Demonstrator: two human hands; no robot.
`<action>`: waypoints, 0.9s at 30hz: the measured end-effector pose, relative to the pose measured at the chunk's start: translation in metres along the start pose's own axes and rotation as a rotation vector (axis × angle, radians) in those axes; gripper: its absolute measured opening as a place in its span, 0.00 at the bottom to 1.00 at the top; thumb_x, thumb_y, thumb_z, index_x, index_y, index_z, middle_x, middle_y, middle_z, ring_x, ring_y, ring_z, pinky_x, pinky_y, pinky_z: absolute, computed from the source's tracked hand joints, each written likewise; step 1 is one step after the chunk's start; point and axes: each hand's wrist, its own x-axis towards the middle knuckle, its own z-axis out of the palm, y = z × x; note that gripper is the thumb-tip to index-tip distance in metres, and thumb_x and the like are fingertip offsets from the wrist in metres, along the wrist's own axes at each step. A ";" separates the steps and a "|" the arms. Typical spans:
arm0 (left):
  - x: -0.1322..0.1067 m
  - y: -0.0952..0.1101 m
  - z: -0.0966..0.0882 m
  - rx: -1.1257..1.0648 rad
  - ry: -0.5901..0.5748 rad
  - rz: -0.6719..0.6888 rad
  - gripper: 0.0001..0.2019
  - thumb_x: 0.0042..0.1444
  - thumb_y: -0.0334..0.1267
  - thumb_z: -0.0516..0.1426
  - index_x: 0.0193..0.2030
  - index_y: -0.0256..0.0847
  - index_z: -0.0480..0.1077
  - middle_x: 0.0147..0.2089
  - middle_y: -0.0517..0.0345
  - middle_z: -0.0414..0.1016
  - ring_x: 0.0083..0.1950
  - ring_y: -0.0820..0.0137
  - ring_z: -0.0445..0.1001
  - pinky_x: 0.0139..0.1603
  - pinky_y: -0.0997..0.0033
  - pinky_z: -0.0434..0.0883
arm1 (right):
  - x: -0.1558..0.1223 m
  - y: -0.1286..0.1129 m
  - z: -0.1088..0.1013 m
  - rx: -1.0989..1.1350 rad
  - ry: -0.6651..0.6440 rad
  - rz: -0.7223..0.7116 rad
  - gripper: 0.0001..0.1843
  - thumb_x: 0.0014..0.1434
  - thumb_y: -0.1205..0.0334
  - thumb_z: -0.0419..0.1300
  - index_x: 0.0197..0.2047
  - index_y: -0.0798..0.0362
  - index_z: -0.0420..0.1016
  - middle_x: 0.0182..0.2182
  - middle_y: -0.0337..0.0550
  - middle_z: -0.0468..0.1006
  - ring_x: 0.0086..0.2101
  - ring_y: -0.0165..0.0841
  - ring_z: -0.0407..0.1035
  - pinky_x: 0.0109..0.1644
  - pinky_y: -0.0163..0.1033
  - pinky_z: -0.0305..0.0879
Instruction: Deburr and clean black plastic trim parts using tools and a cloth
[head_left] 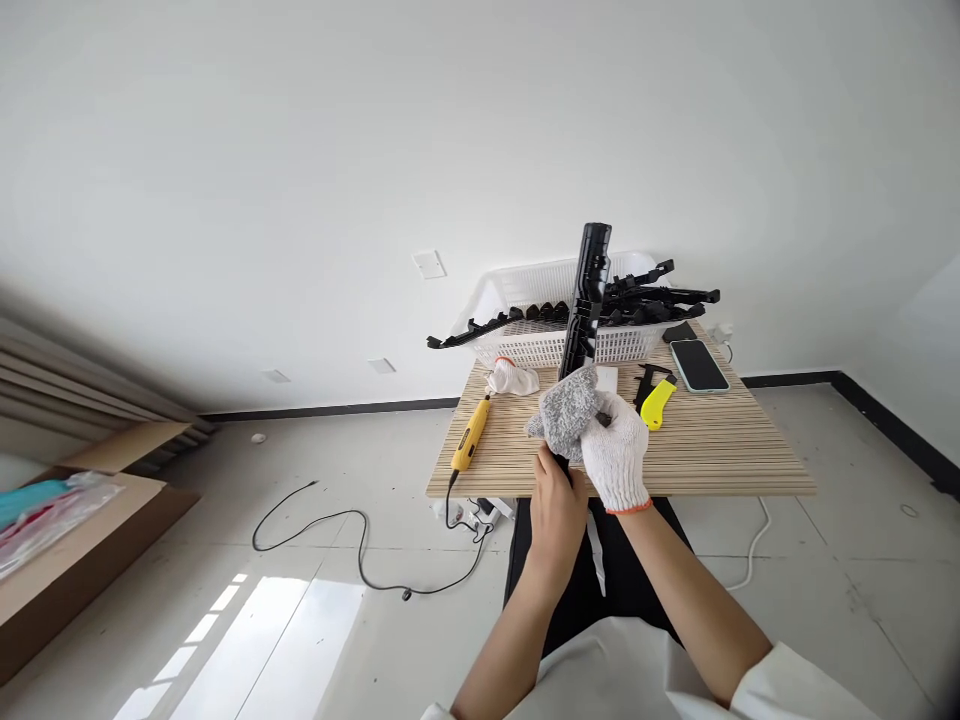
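"Near the middle of the frame, what did the hands have?"

"Bare, the left hand (556,510) had its fingers wrapped round the lower end of a black part (587,300). The right hand (613,440), in a white glove with an orange cuff, gripped a grey cloth (568,412) against that part, just above the left hand."

"And the part itself?"

"It slanted upward, rising right of centre in the frame, its upper length in front of a white basket (525,350). (How far the cloth reached round behind it, I couldn't tell.)"

"What did the basket hold?"

"More parts (652,300), also black, heaped together, some poking out past the rim on both sides. It stood toward the back of the table (720,455)."

"Left of the hands?"

"A yellow tool (471,437) lay near the table's left edge, its cord hanging over the front, with a crumpled glove (516,378) just above it."

"And right?"

"A caliper (646,384), a lime tool (658,403) touching or just beside it (I couldn't say which), and, farther right, a phone (700,366)."

"Lower left?"

"A black cable (442,592) curved across the floor (420,660), and a box (105,575) stood at the frame's left edge."
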 end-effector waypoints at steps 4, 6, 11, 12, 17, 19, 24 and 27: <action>-0.003 0.001 0.008 0.094 0.034 -0.014 0.24 0.65 0.32 0.46 0.66 0.29 0.48 0.61 0.28 0.63 0.60 0.50 0.72 0.50 0.57 0.73 | 0.011 -0.009 0.006 -0.001 0.104 0.041 0.11 0.55 0.57 0.59 0.39 0.51 0.80 0.33 0.41 0.80 0.35 0.37 0.73 0.42 0.42 0.66; -0.003 0.003 0.010 0.115 0.052 -0.018 0.24 0.65 0.32 0.47 0.66 0.29 0.48 0.59 0.30 0.64 0.58 0.52 0.73 0.49 0.58 0.73 | 0.016 -0.015 0.008 -0.009 0.134 0.040 0.12 0.54 0.55 0.60 0.38 0.51 0.80 0.33 0.41 0.81 0.35 0.37 0.73 0.42 0.42 0.65; 0.002 0.004 0.004 0.089 0.081 -0.052 0.21 0.66 0.33 0.47 0.64 0.32 0.51 0.55 0.36 0.66 0.53 0.55 0.76 0.44 0.61 0.73 | 0.020 -0.011 0.004 -0.201 0.038 -0.134 0.10 0.57 0.57 0.57 0.32 0.52 0.77 0.27 0.41 0.76 0.29 0.35 0.68 0.33 0.39 0.60; 0.002 0.004 0.003 0.077 0.073 -0.048 0.21 0.66 0.33 0.47 0.64 0.32 0.51 0.55 0.36 0.66 0.53 0.55 0.75 0.45 0.61 0.73 | 0.020 -0.007 0.002 -0.273 0.016 -0.194 0.11 0.58 0.57 0.56 0.30 0.52 0.75 0.25 0.41 0.74 0.28 0.35 0.67 0.32 0.39 0.58; 0.003 0.001 0.000 -0.007 0.012 -0.045 0.23 0.65 0.32 0.47 0.65 0.31 0.48 0.58 0.32 0.64 0.60 0.51 0.70 0.51 0.56 0.72 | 0.017 0.000 -0.012 -0.457 -0.127 -0.287 0.11 0.61 0.60 0.52 0.37 0.53 0.75 0.31 0.44 0.77 0.32 0.37 0.69 0.35 0.40 0.58; 0.001 0.000 0.001 -0.115 -0.034 -0.023 0.23 0.64 0.34 0.48 0.65 0.33 0.50 0.59 0.32 0.63 0.62 0.50 0.67 0.55 0.53 0.70 | 0.015 -0.002 -0.018 -0.456 -0.179 -0.252 0.12 0.61 0.60 0.52 0.38 0.52 0.76 0.32 0.44 0.78 0.34 0.38 0.70 0.37 0.40 0.59; -0.004 -0.007 -0.009 -0.701 -0.476 -0.109 0.19 0.61 0.39 0.54 0.57 0.44 0.57 0.48 0.53 0.67 0.39 0.69 0.72 0.36 0.69 0.72 | 0.024 0.009 -0.028 -0.134 -0.395 -0.128 0.13 0.61 0.56 0.54 0.39 0.52 0.78 0.34 0.42 0.80 0.37 0.38 0.73 0.41 0.41 0.66; -0.003 -0.012 -0.028 -1.024 -0.815 -0.224 0.22 0.52 0.36 0.59 0.54 0.47 0.62 0.42 0.59 0.63 0.31 0.76 0.65 0.23 0.78 0.62 | 0.034 0.020 -0.027 -0.063 -0.297 -0.084 0.16 0.62 0.54 0.52 0.42 0.53 0.78 0.34 0.45 0.81 0.38 0.39 0.75 0.40 0.42 0.70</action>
